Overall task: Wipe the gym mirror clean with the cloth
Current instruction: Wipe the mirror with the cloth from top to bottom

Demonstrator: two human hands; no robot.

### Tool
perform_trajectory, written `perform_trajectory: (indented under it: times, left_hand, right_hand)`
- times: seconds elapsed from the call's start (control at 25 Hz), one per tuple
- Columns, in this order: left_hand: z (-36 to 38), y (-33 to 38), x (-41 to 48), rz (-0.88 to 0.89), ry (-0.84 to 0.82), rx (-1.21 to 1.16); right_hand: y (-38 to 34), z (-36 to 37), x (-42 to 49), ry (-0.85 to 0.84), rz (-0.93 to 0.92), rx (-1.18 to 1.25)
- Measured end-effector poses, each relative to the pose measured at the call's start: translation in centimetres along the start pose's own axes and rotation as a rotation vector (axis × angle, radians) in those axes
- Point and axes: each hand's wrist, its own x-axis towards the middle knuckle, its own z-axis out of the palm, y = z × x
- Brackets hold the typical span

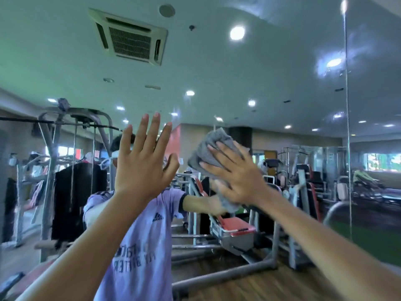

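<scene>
Where the cloth is: grey cloth (213,146) bunched up against the mirror (271,88), about mid-height in view, a bit right of centre
Right hand (236,174): flat on the cloth, fingers straight and spread, pressing it to the glass; some cloth pokes out above the fingertips and some below the palm
Left hand (141,168): up beside it, palm toward the glass, fingers straight and fanned, holding nothing; can't tell if it actually touches
Gap: hands apart but near; left thumb comes closest to the cloth's left edge, not touching
Seam (347,127): vertical join between panels, well off to the right of the cloth; hazy smears (332,61) next to it up high
Room: wide stretch of glass above both hands showing reflected ceiling (54,51); more glass between cloth and seam
Reflection: pale shirt (141,235) below the left hand; weight machine (227,231) below the cloth
</scene>
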Motion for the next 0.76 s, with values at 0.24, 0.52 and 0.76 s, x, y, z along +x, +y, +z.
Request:
perform_trajectory:
  times: [0.24,0.52,0.76]
  left_hand:
    - [0.1,0.2,-1.8,0.011,0.064,0.021]
    - [-0.5,2.2,-8.9,-0.022,0.017,-0.013]
    - [-0.2,4.1,-11.5,-0.072,-0.001,-0.014]
  right_hand:
    - [0.5,0.8,3.1,0.212,0.95,0.058]
    - [-4.5,0.3,-8.1,-0.061,0.207,0.031]
    - [-6.5,1.8,-2.1,0.255,1.051,0.078]
